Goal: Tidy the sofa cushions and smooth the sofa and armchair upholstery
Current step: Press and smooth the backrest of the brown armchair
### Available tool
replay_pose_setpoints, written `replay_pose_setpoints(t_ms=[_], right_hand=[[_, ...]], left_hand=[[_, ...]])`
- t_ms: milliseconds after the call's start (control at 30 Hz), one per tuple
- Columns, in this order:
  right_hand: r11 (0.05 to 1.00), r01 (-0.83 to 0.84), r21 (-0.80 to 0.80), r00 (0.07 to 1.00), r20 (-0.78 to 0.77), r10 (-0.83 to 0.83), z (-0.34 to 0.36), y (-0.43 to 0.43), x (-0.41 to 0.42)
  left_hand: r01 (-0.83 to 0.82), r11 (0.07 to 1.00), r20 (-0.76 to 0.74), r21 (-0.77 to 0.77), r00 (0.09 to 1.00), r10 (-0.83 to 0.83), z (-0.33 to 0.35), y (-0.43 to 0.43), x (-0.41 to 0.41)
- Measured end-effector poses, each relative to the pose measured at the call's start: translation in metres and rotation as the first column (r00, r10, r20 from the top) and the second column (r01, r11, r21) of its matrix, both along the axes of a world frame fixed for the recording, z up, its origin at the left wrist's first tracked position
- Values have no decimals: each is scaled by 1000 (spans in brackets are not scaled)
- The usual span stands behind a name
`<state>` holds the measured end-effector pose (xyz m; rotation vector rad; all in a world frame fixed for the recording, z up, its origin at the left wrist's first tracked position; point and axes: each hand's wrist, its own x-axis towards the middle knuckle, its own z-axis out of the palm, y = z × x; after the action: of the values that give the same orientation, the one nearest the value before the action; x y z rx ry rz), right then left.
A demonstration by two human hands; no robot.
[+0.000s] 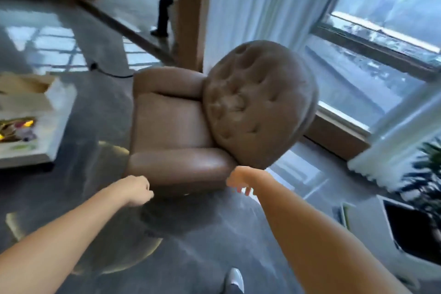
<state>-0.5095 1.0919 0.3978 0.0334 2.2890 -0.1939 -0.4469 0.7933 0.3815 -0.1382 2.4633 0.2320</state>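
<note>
A brown leather armchair (171, 124) fills the middle of the view, seen from its side, with a round tufted backrest (257, 102) on the right and a padded near armrest (181, 164). My left hand (138, 190) hangs just below the front end of that armrest, fingers curled in, holding nothing. My right hand (238, 180) is under the rear end of the armrest, below the backrest, fingers loosely apart and pointing down, empty. Neither hand clearly touches the chair. The frame is blurred.
A low white table (55, 131) with books stands at the left. Another person (167, 0) stands far back. White curtains (250, 7) and a large window (381, 38) are behind the chair. A dark planter (415, 229) sits at the right. My shoe (235, 279) is on the grey floor.
</note>
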Motion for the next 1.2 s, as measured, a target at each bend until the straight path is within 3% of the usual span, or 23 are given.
replay_pose_setpoints(t_ms=[167, 367, 533, 700, 800, 1000, 1033, 1100, 1200], right_hand=[[976, 201, -89, 978, 82, -194, 18, 120, -27], [962, 237, -139, 967, -57, -247, 36, 258, -93], [993, 106, -58, 976, -184, -115, 53, 340, -173], [998, -55, -44, 957, -286, 40, 58, 390, -326], [992, -113, -63, 948, -307, 89, 60, 389, -356], [980, -151, -125, 928, -359, 98, 59, 434, -519], [980, -166, -109, 928, -354, 118, 60, 441, -540], [976, -202, -75, 926, -338, 166, 62, 449, -582], [940, -336, -51, 849, -448, 279, 66, 446, -649]], left_hand=[[192, 977, 6, -96, 981, -192, 17, 120, -80], [241, 970, -34, -27, 970, -242, 31, 279, -180], [282, 958, -80, 57, 958, -277, 36, 397, -261], [316, 944, -142, 93, 943, -301, 20, 481, -386], [335, 941, -76, 40, 940, -332, 20, 489, -413], [351, 932, 183, 87, 914, -361, 60, 544, -596], [317, 942, 143, 110, 933, -330, 67, 555, -620], [198, 971, -76, 135, 979, -189, 75, 574, -654], [-45, 984, -409, 170, 906, 112, 64, 596, -686]])
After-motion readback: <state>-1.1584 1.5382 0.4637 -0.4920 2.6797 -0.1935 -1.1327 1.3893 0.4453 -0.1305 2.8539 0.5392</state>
